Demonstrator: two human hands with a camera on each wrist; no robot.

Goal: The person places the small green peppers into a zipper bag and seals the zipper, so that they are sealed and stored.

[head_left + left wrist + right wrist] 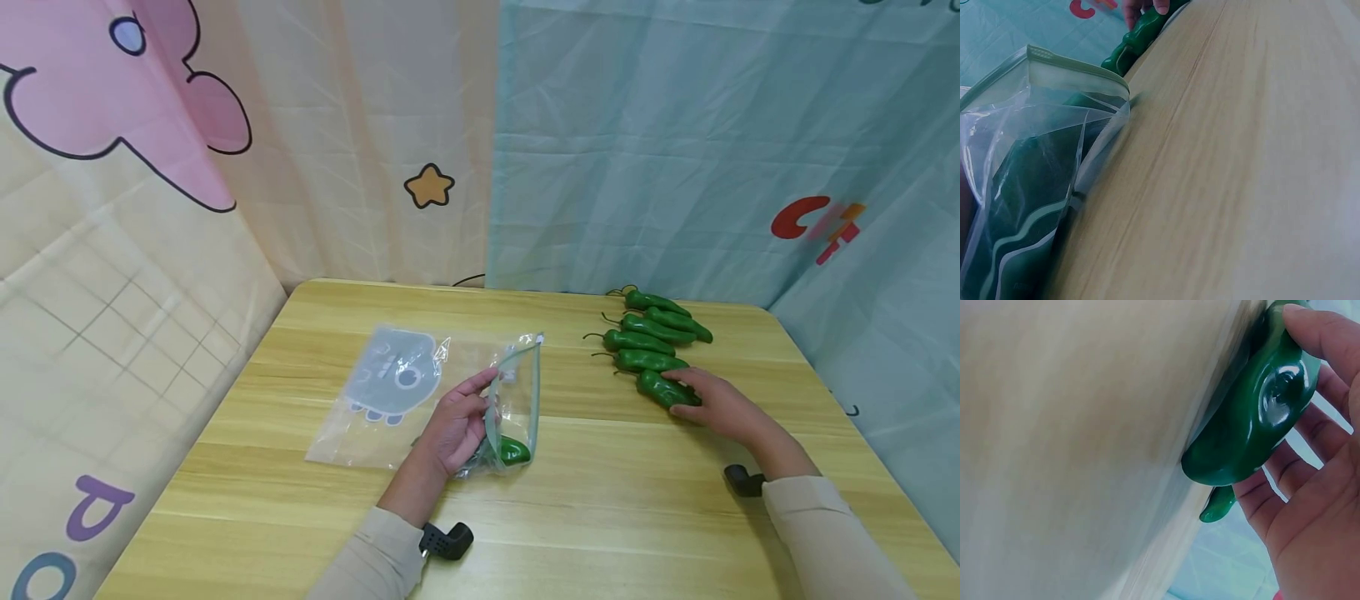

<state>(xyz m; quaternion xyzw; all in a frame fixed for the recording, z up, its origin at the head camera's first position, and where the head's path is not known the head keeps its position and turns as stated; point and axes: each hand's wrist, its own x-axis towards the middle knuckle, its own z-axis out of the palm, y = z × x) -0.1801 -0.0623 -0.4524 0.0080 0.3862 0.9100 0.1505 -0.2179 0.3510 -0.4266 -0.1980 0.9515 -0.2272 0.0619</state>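
Note:
In the head view my left hand (453,425) holds the rim of a clear zip bag (517,408) with a pale green edge, and the bag's mouth gapes to the right. Inside, near the mouth, lies a green pepper (514,451); the left wrist view shows its dark green shape through the plastic of the bag (1035,125). Over on the right, my right hand (723,408) grips the nearest green pepper (660,388) of a row. Thumb and fingers lie on both sides of that glossy pepper (1241,431) in the right wrist view, and it appears to touch the table.
Several more green peppers (645,340) lie side by side behind the gripped one, stems pointing left. The bag's flat part, with a grey cartoon print (397,371), spreads left on the wooden table (585,517). Printed curtains (637,150) hang behind and beside the table.

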